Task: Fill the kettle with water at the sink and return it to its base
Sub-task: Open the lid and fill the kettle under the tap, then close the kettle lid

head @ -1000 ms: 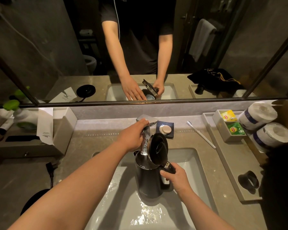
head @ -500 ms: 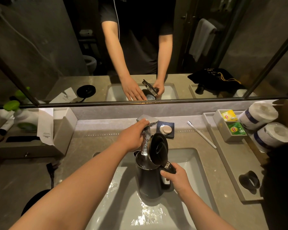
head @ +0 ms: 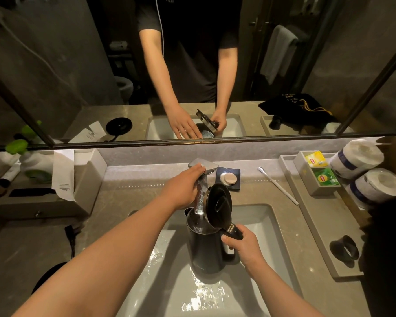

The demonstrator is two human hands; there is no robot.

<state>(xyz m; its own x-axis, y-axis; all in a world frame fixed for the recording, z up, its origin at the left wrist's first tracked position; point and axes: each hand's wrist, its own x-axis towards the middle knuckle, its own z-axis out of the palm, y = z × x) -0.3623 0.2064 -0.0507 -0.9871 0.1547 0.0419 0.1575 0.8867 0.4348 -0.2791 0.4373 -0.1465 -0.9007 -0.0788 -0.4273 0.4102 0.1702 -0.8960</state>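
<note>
A dark grey kettle (head: 206,250) stands upright in the white sink (head: 268,227), its black lid (head: 218,203) flipped open. Water streams from the chrome tap (head: 202,167) into the kettle's mouth. My right hand (head: 240,244) grips the kettle's black handle. My left hand (head: 181,186) rests on the tap's flat lever, fingers curled over it. The kettle's round black base (head: 47,276) lies on the counter at the lower left, partly hidden by my left forearm, with its cord (head: 70,236) running up from it.
A soap dish (head: 228,179) and a toothbrush (head: 278,186) lie behind the sink. A grey tray (head: 322,248) at right holds a tea-bag box (head: 316,172), two paper rolls (head: 364,172) and a black ring (head: 344,248). A tissue box (head: 78,177) stands left.
Almost nothing has moved. Both hands stay where they were and water keeps running into the kettle.
</note>
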